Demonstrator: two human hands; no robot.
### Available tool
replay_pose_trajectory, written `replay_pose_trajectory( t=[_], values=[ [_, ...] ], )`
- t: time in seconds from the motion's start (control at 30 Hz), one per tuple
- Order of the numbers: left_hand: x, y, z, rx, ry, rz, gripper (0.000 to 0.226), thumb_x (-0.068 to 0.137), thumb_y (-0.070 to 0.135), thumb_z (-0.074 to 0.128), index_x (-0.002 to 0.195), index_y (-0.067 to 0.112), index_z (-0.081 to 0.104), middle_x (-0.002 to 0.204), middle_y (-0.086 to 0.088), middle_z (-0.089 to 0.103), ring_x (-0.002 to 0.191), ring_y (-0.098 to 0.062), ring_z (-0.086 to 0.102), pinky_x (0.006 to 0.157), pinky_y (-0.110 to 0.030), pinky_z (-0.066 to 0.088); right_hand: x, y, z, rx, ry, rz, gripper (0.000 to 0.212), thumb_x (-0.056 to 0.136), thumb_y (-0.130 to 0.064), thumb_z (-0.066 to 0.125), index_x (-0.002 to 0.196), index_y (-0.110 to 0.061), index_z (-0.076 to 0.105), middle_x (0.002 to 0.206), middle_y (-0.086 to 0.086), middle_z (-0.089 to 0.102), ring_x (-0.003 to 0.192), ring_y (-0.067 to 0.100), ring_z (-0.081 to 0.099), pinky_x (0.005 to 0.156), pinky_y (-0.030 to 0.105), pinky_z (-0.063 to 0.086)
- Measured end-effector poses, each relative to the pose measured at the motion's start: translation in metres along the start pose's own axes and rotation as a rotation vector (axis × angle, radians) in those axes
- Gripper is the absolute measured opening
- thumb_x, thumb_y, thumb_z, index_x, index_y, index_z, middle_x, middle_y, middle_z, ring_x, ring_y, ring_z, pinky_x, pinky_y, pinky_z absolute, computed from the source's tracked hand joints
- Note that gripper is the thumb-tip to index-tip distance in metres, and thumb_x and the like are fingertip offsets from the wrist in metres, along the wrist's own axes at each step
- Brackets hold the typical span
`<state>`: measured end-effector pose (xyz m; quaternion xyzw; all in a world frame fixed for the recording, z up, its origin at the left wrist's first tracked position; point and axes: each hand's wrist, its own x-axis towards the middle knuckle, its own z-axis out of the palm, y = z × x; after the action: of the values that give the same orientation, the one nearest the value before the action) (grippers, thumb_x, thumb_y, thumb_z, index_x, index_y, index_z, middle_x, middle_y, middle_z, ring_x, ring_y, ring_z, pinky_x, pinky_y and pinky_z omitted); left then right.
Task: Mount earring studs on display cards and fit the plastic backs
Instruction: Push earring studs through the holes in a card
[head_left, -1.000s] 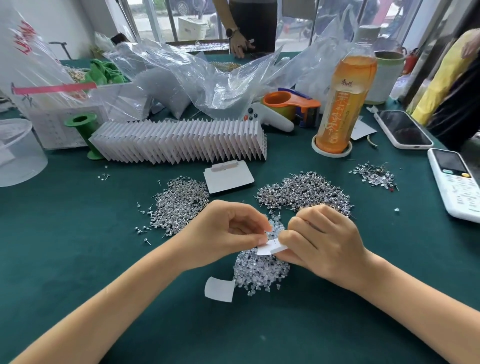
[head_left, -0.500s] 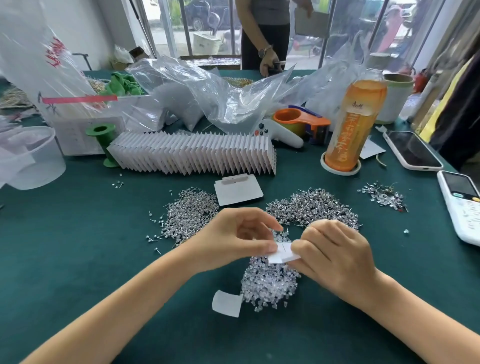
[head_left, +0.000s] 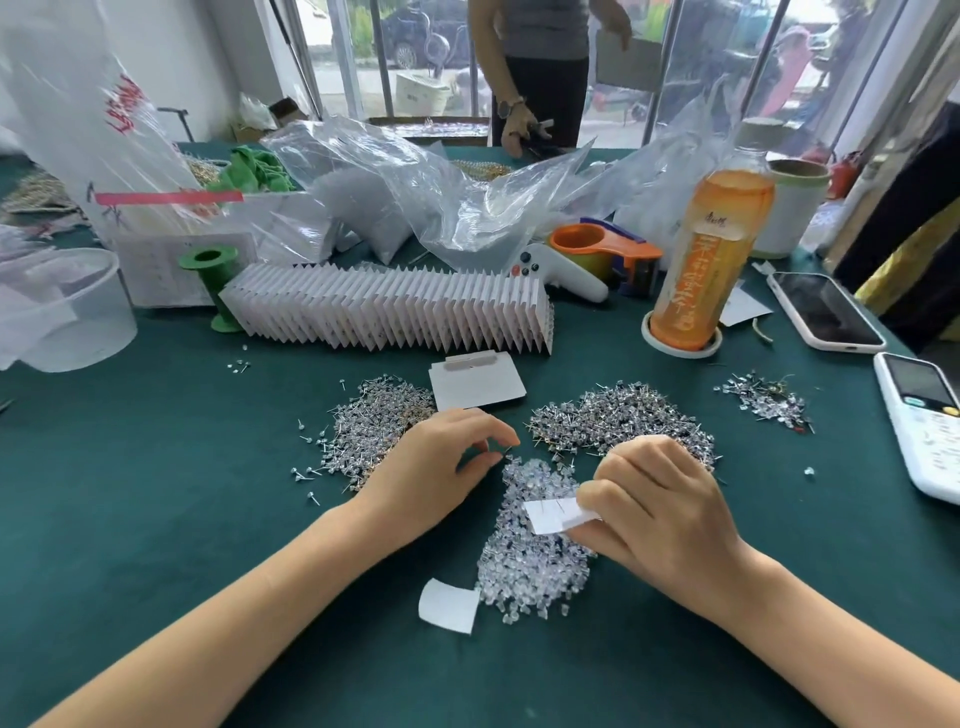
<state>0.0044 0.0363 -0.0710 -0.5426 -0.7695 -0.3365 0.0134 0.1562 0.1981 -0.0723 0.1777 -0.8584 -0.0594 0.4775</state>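
The small display card (head_left: 553, 515), pinched in the right hand (head_left: 657, 512) above the clear plastic backs (head_left: 530, 566), has lost the left hand (head_left: 441, 467), whose fingertips now pinch something tiny (seemingly another back) just beside the pile.

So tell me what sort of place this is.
Probably a small jewellery-packing workshop: heaps of loose earring studs, a pile of clear plastic backs and a long row of white display cards lie on a green-covered table.
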Motion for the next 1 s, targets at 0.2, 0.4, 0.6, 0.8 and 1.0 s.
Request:
replay_pose_trajectory(
  t=[0.2,0.4,0.6,0.8,1.0],
  values=[
    [0.006,0.004,0.002,0.020,-0.014,0.085,0.016,0.082,0.006,0.071,0.095,0.015,0.072,0.089,0.007,0.069,0.087,-0.007,0.057,0.079,-0.015,0.046,0.001,0.001,-0.001,0.004,-0.016,0.001,0.028,0.097,-0.033,0.053,0.080,-0.014,0.042,0.064,0.002,0.059,0.073,0.018,0.046,0.067,0.030,0.044],
    [0.009,0.007,0.003,-0.103,0.044,0.006,0.022,0.081,0.001,0.070,0.098,0.014,0.069,0.088,0.010,0.067,0.080,0.007,0.059,0.076,-0.006,0.044,-0.004,0.006,-0.004,0.029,-0.024,0.025,0.028,0.098,-0.035,0.051,0.080,-0.014,0.042,0.065,0.002,0.058,0.074,0.018,0.045,0.069,0.027,0.043],
    [0.007,0.026,-0.002,-0.506,-0.047,-0.103,0.027,0.081,-0.006,0.068,0.099,0.015,0.068,0.082,0.006,0.068,0.080,-0.009,0.065,0.078,-0.021,0.051,-0.007,0.008,-0.003,0.024,-0.014,0.025,0.029,0.100,-0.035,0.048,0.081,-0.015,0.042,0.065,0.001,0.057,0.074,0.018,0.045,0.071,0.026,0.041],
    [0.002,0.041,-0.007,-0.817,-0.210,-0.218,0.025,0.080,-0.005,0.069,0.102,0.005,0.066,0.083,-0.004,0.070,0.080,-0.013,0.066,0.073,-0.022,0.052,-0.006,0.006,-0.002,0.007,-0.018,-0.018,0.027,0.097,-0.034,0.053,0.081,-0.014,0.045,0.066,0.000,0.059,0.076,0.017,0.047,0.073,0.027,0.042],
    [0.000,0.043,-0.008,-0.959,-0.219,-0.447,0.023,0.074,0.003,0.076,0.093,0.015,0.071,0.083,-0.004,0.073,0.079,-0.011,0.067,0.076,-0.021,0.054,-0.004,0.003,-0.001,-0.049,-0.024,-0.054,0.026,0.097,-0.031,0.052,0.080,-0.013,0.046,0.064,0.001,0.058,0.068,0.019,0.052,0.067,0.029,0.046]
  ],
)
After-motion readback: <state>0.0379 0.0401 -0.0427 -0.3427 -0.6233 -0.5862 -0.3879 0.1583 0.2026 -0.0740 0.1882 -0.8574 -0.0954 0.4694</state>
